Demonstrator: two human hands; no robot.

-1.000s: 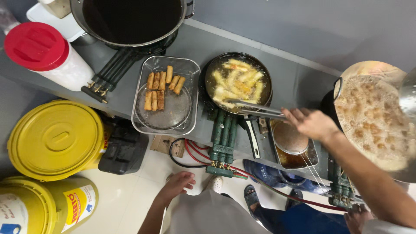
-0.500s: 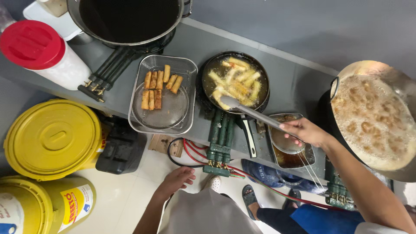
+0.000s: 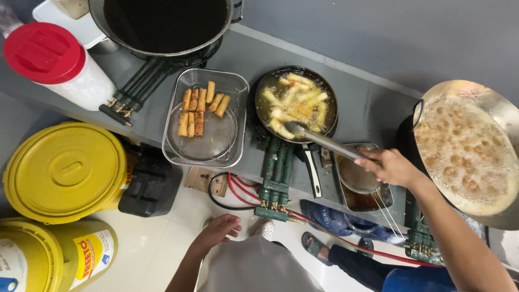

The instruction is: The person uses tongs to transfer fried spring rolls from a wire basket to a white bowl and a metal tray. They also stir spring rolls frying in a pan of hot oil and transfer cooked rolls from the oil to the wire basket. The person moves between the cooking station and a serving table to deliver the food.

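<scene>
Right hand (image 3: pixel 390 166) grips steel tongs (image 3: pixel 324 141) — round black pan (image 3: pixel 296 103).

A pair of long metal tongs (image 3: pixel 324 141) lay slanted, tips dipped into a round black frying pan (image 3: pixel 258 111) of bubbling oil, touching a pale golden fried roll (image 3: pixel 282 128) near the front rim

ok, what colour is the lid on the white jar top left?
Red lid, plain, clearest in the head view.

Right hand (image 3: pixel 392 166) holds tongs (image 3: pixel 323 141) in frying pan (image 3: pixel 296 103).
</scene>
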